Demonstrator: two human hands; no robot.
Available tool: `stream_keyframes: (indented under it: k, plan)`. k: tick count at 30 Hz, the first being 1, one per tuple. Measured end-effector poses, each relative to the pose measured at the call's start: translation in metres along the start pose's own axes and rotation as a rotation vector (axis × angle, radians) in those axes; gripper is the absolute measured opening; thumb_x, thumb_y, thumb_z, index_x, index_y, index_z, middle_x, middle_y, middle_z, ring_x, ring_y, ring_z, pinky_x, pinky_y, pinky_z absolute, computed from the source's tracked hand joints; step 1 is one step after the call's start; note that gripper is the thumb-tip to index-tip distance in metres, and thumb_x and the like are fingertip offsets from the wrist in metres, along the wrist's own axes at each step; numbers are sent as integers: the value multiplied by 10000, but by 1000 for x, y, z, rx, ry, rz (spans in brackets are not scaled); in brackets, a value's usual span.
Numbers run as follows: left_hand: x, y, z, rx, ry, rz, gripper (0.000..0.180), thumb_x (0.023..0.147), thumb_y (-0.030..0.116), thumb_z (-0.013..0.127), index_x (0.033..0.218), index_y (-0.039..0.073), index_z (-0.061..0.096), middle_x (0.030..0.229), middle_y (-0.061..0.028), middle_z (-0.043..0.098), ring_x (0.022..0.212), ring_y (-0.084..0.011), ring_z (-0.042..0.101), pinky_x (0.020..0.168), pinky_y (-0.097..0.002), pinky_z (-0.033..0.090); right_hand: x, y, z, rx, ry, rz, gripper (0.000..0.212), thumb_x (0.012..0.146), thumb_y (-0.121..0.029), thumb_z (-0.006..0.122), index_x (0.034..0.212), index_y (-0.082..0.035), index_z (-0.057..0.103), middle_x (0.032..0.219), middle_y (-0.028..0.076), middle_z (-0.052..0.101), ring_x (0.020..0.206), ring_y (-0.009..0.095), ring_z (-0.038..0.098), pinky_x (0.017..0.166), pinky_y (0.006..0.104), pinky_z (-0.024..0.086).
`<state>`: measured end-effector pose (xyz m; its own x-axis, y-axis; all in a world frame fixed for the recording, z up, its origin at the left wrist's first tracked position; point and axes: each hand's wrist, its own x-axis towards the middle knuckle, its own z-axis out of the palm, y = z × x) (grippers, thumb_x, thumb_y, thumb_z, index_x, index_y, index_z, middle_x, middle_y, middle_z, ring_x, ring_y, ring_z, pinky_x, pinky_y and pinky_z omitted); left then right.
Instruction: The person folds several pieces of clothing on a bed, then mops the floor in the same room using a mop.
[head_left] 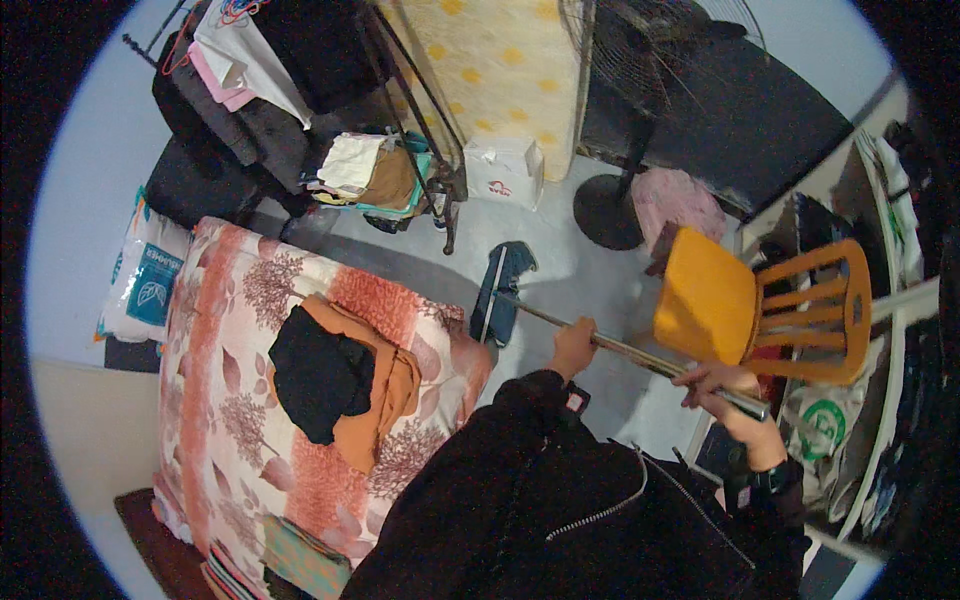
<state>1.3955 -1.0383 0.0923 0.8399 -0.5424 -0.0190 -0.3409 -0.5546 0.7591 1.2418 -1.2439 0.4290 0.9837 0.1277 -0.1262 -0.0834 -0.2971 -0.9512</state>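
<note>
A flat mop with a metal pole (635,353) slants across the space in front of me. Its dark blue cloth head (505,305) rests on the grey floor beside the bed's right edge. My left hand (574,347) is closed round the pole partway along. Nearer the pole's upper end, my right hand (728,398) grips it too, with the tip sticking out beyond the hand. Both forearms wear black sleeves.
The bed (240,380) with a leaf-patterned cover stands left, bearing folded black and orange clothes (330,375). A yellow chair (705,300) is close on the right. Beyond are a fan stand (608,212), a pink bundle (680,205), a white bag (505,172) and a clothes rack (415,75).
</note>
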Motion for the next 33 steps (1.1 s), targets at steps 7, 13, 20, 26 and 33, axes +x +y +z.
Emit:
stream_keyframes:
  k: [7,13,20,26,33]
  plan:
    - [49,-11,10,389,-196,-32,228,840,253,712,1011,127,627,971,-95,637,869,-388,652,724,-521,477,20,77,-25,449,157,14,203,979,-185,628,968,14,592,1207,290,625,871,314,708,775,440,589]
    - [85,-73,-3,408,-48,-226,212,829,171,708,1016,117,624,1067,-104,620,941,-395,631,753,-497,485,87,151,0,654,234,222,272,995,-327,640,1114,-92,573,1316,216,578,1009,302,670,856,442,580]
    - [109,-126,-27,461,-30,-227,193,825,132,695,1001,87,629,1024,-119,610,984,-345,614,811,-468,475,146,81,-57,229,-346,402,678,819,-78,818,1433,-102,532,1449,148,499,1305,286,546,1112,394,436]
    - [117,-144,-44,330,-116,-64,198,844,166,692,1026,95,653,1019,-117,605,941,-329,620,810,-470,468,223,-1,-67,-329,-644,600,625,925,-115,709,1497,-74,460,1307,190,619,1307,260,558,1119,381,432]
    - [167,-201,-95,322,-194,-319,224,837,147,693,1057,120,663,1029,-97,590,954,-370,601,806,-483,489,313,53,-23,-407,-630,603,542,1023,-109,577,1535,-62,405,1493,135,524,1361,209,486,1127,337,362]
